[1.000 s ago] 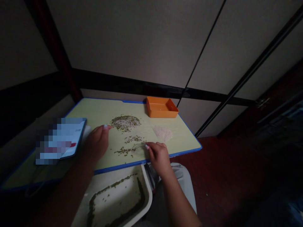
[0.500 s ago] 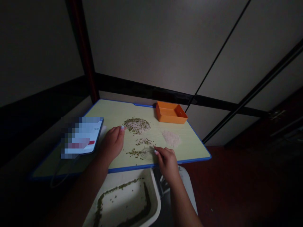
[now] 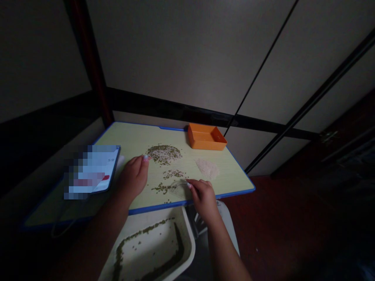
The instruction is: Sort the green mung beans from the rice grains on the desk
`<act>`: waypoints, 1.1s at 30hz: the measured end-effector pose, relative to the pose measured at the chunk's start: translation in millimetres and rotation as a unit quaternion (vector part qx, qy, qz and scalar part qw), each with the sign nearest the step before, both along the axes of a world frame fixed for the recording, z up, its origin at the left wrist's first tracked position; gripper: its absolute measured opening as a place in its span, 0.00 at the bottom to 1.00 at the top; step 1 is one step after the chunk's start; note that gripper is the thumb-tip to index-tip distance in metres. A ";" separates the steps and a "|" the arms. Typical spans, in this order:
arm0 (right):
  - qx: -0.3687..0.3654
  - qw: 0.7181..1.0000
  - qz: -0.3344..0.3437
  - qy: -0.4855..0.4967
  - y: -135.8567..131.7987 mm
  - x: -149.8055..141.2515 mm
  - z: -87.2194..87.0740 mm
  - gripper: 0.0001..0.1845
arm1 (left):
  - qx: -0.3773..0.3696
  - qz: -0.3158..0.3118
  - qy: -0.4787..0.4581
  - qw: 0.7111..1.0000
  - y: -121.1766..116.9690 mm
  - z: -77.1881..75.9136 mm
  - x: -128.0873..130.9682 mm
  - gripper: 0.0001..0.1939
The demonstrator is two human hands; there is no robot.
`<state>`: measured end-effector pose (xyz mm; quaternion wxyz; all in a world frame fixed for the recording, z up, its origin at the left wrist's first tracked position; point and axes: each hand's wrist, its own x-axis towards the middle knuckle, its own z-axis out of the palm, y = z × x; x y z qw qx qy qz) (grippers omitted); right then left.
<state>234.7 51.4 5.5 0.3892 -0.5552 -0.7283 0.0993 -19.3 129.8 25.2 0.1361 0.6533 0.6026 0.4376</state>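
My right hand is closed, with thumb and fingers pinching what looks like a fork, thin and dimly seen. Its head points left over the board, beside a small scatter of green beans. My left hand is closed at the left edge of a mixed heap of green beans and pale grains; anything in its fingers is hidden. A smaller mixed patch lies between the heap and the fork. To the right lies a pile of pale grains.
An orange open box stands at the board's back right. A lit phone leans at the left, with a cable below it. Under the front edge of the blue-rimmed board sits a white basin holding green beans. Cabinet panels rise behind.
The whole view has shifted slightly, so everything sits a little further left. Both hands keep nearly the same places over the board, and the right one still holds the fork.
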 end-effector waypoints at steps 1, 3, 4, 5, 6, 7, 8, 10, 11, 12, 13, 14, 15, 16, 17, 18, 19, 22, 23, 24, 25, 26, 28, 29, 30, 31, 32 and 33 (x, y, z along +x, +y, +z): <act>-0.004 1.000 -0.002 -0.001 0.4 0.8 0.4 0.16 | -0.002 0.002 0.001 1.000 0.2 0.7 0.3 0.28; -0.009 1.000 -0.001 -0.003 0.6 0.2 1.4 0.16 | -0.008 0.006 0.005 1.000 0.3 3.2 1.0 0.26; -0.012 1.000 0.002 -0.006 0.2 -1.2 2.1 0.15 | -0.012 0.006 0.007 1.000 0.0 4.7 1.1 0.25; -0.015 1.000 0.007 -0.010 -0.4 -3.2 3.1 0.15 | -0.015 0.008 0.006 1.000 -0.2 6.0 0.8 0.24; -0.019 1.000 0.012 -0.016 -1.2 -5.8 4.2 0.15 | -0.019 0.007 0.004 1.000 -0.3 6.8 0.1 0.23; -0.023 0.999 0.018 -0.023 -2.0 -8.6 5.3 0.15 | -0.025 0.007 0.003 1.000 -0.1 6.7 -1.3 0.22; -0.025 0.999 0.023 -0.030 -2.6 -11.5 6.3 0.15 | -0.029 0.015 0.000 0.999 0.8 5.4 -3.2 0.22; -0.032 0.998 0.035 -0.048 -2.9 -16.5 7.7 0.14 | -0.036 0.022 -0.006 0.999 5.4 -0.8 -8.4 0.20; -0.036 0.997 0.042 -0.056 -2.6 -18.2 8.1 0.14 | -0.032 0.021 -0.012 0.999 8.8 -5.2 -11.1 0.19; -0.041 0.996 0.049 -0.063 -2.2 -19.2 8.4 0.15 | -0.022 0.029 -0.027 0.999 12.4 -9.6 -13.5 0.17; -0.046 0.996 0.048 -0.067 -1.8 -19.5 8.7 0.15 | -0.017 0.024 -0.039 0.999 15.6 -13.6 -15.5 0.16; -0.052 0.995 0.042 -0.070 -1.5 -19.1 9.2 0.15 | -0.014 0.015 -0.044 0.999 18.0 -16.4 -16.8 0.15; -0.057 0.995 0.035 -0.072 -1.3 -18.0 9.7 0.14 | -0.013 0.004 -0.047 0.999 19.2 -17.9 -17.4 0.16; -0.062 0.995 0.024 -0.071 -1.3 -16.6 10.4 0.14 | -0.012 0.007 -0.047 0.999 19.1 -17.8 -17.2 0.18; -0.066 0.995 0.014 -0.068 -1.2 -14.9 11.2 0.13 | -0.014 0.007 -0.037 0.999 17.8 -16.2 -16.4 0.20; -0.069 0.996 0.006 -0.063 -1.0 -13.3 12.1 0.13 | -0.016 0.010 -0.029 0.999 15.8 -13.6 -15.0 0.22; -0.072 0.996 0.000 -0.058 -0.7 -11.9 13.1 0.13 | -0.025 0.007 -0.015 1.000 13.4 -10.3 -13.2 0.22; -0.073 0.996 0.001 -0.051 0.9 -10.9 15.4 0.13 | -0.047 0.031 0.006 0.998 7.3 -0.6 -7.9 0.23; -0.073 0.996 0.004 -0.051 1.5 -11.5 15.9 0.12 | -0.043 0.035 0.007 0.998 6.1 1.6 -6.8 0.22; -0.072 0.996 0.005 -0.052 2.0 -12.5 16.1 0.12 | -0.040 0.033 0.010 0.999 5.2 3.2 -6.0 0.21; -0.071 0.996 0.004 -0.053 2.5 -13.5 16.1 0.12 | -0.035 0.041 0.008 0.999 4.7 4.4 -5.5 0.21; -0.070 0.996 0.002 -0.054 2.8 -14.3 15.9 0.12 | -0.048 0.036 0.014 0.998 4.3 5.3 -5.2 0.21; -0.065 0.996 -0.009 -0.054 3.3 -14.9 14.7 0.11 | -0.054 0.039 0.019 0.998 3.6 6.9 -4.7 0.21; -0.062 0.997 -0.014 -0.052 3.5 -14.6 14.0 0.11 | -0.048 0.034 0.019 0.998 3.1 7.7 -4.3 0.21; -0.060 0.997 -0.017 -0.049 3.7 -13.9 13.3 0.12 | -0.042 0.022 0.021 0.999 2.6 8.5 -3.9 0.21; -0.057 0.997 -0.020 -0.046 3.8 -12.9 12.6 0.12 | -0.041 0.017 0.025 0.999 2.2 9.2 -3.5 0.21; -0.055 0.997 -0.020 -0.046 3.9 -11.7 12.0 0.12 | -0.040 0.015 0.027 0.999 1.7 9.7 -3.1 0.21; -0.052 0.997 -0.020 -0.046 4.0 -10.6 11.5 0.12 | -0.038 0.013 0.027 0.999 1.3 9.8 -2.7 0.21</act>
